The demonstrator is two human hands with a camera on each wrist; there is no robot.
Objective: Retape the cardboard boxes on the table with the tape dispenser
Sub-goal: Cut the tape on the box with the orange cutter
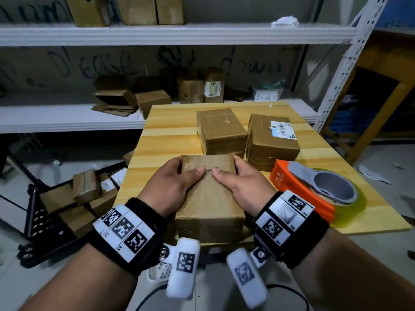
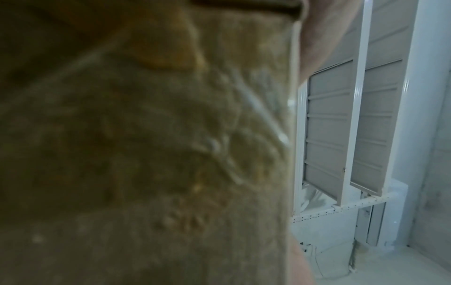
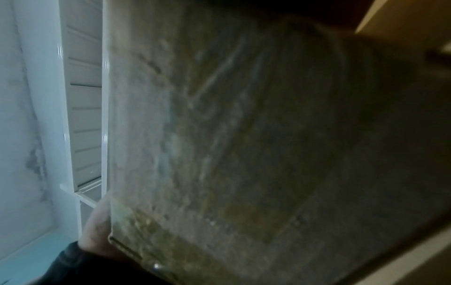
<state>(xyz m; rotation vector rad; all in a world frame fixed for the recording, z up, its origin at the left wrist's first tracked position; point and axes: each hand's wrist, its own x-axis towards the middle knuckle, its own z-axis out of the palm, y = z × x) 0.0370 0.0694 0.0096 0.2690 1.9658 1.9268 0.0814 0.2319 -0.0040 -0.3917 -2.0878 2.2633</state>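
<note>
A brown cardboard box [image 1: 210, 198] wrapped in wrinkled clear tape stands at the near edge of the wooden table [image 1: 161, 140]. My left hand [image 1: 177, 182] grips its left side and my right hand [image 1: 238, 180] grips its right side, both thumbs lying on the top face. The box's taped side [image 2: 146, 144] fills the left wrist view, and its other side [image 3: 244, 135] fills the right wrist view. An orange tape dispenser [image 1: 314, 189] with a roll of clear tape lies on the table just right of my right wrist.
Two more taped boxes [image 1: 221, 131] [image 1: 271, 140] stand on the table behind the held one. White metal shelves [image 1: 67, 117] behind carry several boxes. A black cart [image 1: 67, 205] with boxes stands at the left of the table.
</note>
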